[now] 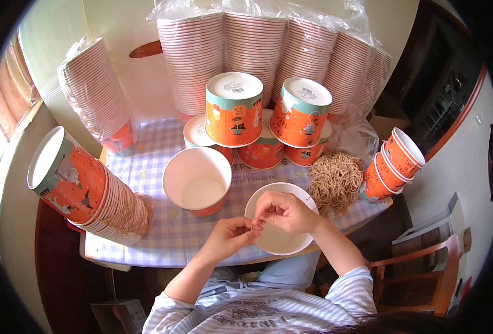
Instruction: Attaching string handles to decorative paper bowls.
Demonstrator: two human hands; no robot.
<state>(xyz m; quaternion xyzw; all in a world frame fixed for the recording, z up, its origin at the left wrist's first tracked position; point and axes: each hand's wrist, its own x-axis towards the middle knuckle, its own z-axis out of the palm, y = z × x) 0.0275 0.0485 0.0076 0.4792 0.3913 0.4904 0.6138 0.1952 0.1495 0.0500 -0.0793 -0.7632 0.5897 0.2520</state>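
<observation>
An open paper bucket (285,245) with a white inside stands at the table's front edge, close to my body. Over its left side my left hand (231,236) and my right hand (286,212) meet, fingertips pinched together on what looks like a thin brown string, mostly hidden by the fingers. A short dark bit of string shows at the bucket's right rim. Just right of it lies a tangled heap of brown strings (335,181). Another open bucket (197,178) stands behind, to the left.
Orange-and-green buckets (234,119) are piled upside down in the middle. A leaning bucket stack (74,178) with strings hanging from it stands left, a shorter stack (392,164) right. Tall plastic-wrapped stacks (191,61) line the back. A wooden chair (424,273) stands right of the table.
</observation>
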